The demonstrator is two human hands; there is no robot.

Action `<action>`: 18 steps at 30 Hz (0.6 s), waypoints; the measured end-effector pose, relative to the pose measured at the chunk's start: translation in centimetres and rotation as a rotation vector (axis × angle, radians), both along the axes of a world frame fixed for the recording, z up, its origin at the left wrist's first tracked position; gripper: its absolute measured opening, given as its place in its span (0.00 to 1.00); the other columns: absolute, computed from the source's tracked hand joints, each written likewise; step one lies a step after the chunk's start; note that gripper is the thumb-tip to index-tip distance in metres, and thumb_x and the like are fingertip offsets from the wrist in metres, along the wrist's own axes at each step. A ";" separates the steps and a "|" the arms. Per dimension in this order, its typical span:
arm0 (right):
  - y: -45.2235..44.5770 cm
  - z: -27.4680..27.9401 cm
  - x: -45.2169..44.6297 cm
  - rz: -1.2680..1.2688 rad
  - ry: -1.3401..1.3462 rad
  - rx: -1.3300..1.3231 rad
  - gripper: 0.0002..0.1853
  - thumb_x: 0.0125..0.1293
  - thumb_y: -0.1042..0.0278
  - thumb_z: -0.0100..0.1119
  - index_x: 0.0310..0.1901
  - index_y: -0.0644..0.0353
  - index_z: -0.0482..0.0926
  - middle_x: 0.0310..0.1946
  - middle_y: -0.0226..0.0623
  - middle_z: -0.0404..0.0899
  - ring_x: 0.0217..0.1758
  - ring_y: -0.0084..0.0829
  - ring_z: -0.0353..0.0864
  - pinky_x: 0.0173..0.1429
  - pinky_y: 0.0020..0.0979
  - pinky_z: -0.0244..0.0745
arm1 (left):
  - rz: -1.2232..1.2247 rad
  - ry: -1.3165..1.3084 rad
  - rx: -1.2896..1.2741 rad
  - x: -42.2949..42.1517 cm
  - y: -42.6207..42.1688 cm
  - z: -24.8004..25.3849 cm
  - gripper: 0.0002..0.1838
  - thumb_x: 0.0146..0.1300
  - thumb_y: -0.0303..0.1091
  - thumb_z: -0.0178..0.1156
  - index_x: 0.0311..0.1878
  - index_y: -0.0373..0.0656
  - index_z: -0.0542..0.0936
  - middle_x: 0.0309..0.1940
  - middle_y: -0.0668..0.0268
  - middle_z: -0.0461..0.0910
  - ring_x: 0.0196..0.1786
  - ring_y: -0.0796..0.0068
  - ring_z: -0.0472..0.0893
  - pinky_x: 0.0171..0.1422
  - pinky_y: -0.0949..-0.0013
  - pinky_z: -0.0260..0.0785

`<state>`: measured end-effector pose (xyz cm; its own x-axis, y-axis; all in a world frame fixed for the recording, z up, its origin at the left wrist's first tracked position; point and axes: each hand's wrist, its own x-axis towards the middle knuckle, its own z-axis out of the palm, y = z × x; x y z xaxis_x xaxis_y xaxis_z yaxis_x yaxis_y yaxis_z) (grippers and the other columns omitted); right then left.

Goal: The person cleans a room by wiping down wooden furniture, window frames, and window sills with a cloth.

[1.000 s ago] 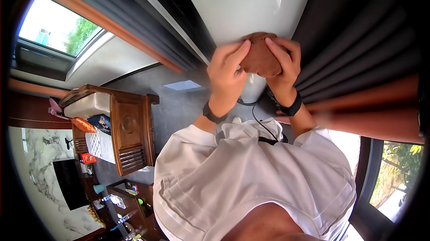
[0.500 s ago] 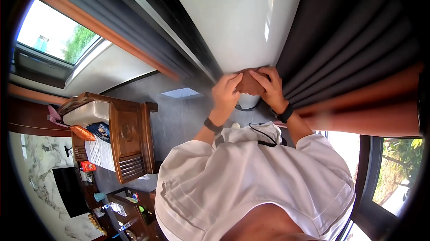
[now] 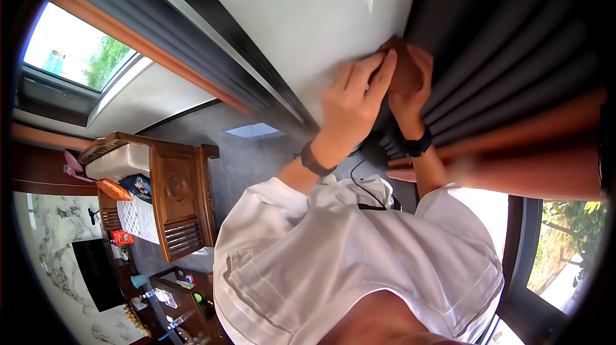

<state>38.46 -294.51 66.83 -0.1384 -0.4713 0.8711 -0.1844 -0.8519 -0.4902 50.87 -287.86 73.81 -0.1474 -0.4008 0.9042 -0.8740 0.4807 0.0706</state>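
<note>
A brown piece of cloth [image 3: 405, 72], folded or bunched, is up against the edge of the dark grey curtain [image 3: 500, 56]. My right hand [image 3: 410, 106] is closed round it from the right side, with part of its fingers behind the cloth. From the left, my left hand [image 3: 351, 106] grips its near edge, fingers bent and partly overlapping it. Both hands are in front of the white wall panel [image 3: 301, 18], where it borders the curtain. Dark bands circle both wrists.
To the right, an orange curtain strip [image 3: 513, 175] hangs beside an open window [image 3: 564, 249]. A wooden sofa [image 3: 183, 185] stands left on the grey tiled floor [image 3: 247, 165]. Lower left are a low table [image 3: 176, 281] and a television [image 3: 96, 274]. Another window [image 3: 80, 47] is upper left.
Both hands and the brown cloth have moved up and right, from the wall panel's lower end to the curtain edge. The cloth has turned from lying crosswise to more upright.
</note>
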 end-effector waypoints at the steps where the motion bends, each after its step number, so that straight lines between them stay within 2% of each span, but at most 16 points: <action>1: -0.2 -1.5 -0.1 0.012 -0.009 0.029 0.29 0.54 0.86 0.66 0.61 0.61 0.77 0.60 0.46 0.75 0.63 0.46 0.77 0.67 0.39 0.73 | 0.016 -0.017 0.050 -0.2 0.2 -0.8 0.32 0.42 0.21 0.66 0.57 0.46 0.86 0.46 0.68 0.82 0.41 0.65 0.82 0.41 0.66 0.78; 6: 1.5 -8.6 -0.6 0.064 0.032 0.182 0.30 0.52 0.87 0.68 0.59 0.59 0.79 0.59 0.46 0.76 0.63 0.46 0.76 0.67 0.39 0.73 | 0.011 -0.012 0.283 0.1 1.3 -6.5 0.33 0.45 0.22 0.67 0.60 0.50 0.84 0.49 0.69 0.81 0.46 0.64 0.82 0.44 0.65 0.80; 10: 3.7 -10.7 0.2 0.072 0.074 0.234 0.31 0.49 0.87 0.72 0.58 0.57 0.80 0.57 0.45 0.76 0.61 0.45 0.77 0.63 0.37 0.75 | -0.055 0.076 0.369 1.8 2.7 -9.9 0.32 0.45 0.21 0.67 0.60 0.48 0.84 0.49 0.66 0.82 0.44 0.63 0.84 0.42 0.64 0.79; 12: 4.3 -10.4 1.0 0.064 0.085 0.222 0.33 0.49 0.87 0.73 0.59 0.55 0.81 0.56 0.44 0.75 0.58 0.44 0.78 0.59 0.36 0.76 | -0.108 0.152 0.382 2.8 3.3 -10.2 0.32 0.45 0.20 0.66 0.59 0.46 0.85 0.48 0.65 0.82 0.43 0.63 0.84 0.41 0.63 0.79; 15: 4.4 -9.0 1.3 0.040 0.161 0.160 0.35 0.46 0.82 0.77 0.60 0.58 0.80 0.55 0.45 0.76 0.56 0.45 0.79 0.60 0.38 0.76 | -0.092 0.143 0.299 3.9 3.3 -8.6 0.31 0.44 0.21 0.69 0.56 0.48 0.86 0.46 0.69 0.83 0.38 0.67 0.85 0.36 0.66 0.77; 18: 4.7 -4.2 2.1 0.072 0.162 0.110 0.35 0.43 0.85 0.74 0.59 0.55 0.83 0.51 0.42 0.74 0.53 0.43 0.77 0.56 0.36 0.76 | -0.105 0.162 0.177 5.1 3.2 -6.1 0.30 0.43 0.19 0.70 0.55 0.47 0.87 0.44 0.68 0.84 0.37 0.66 0.84 0.36 0.67 0.77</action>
<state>40.57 -289.82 62.58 0.0372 -0.5683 0.8220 -0.2089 -0.8088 -0.5497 56.01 -284.69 67.67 -0.0556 -0.5447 0.8368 -0.7903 0.5362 0.2965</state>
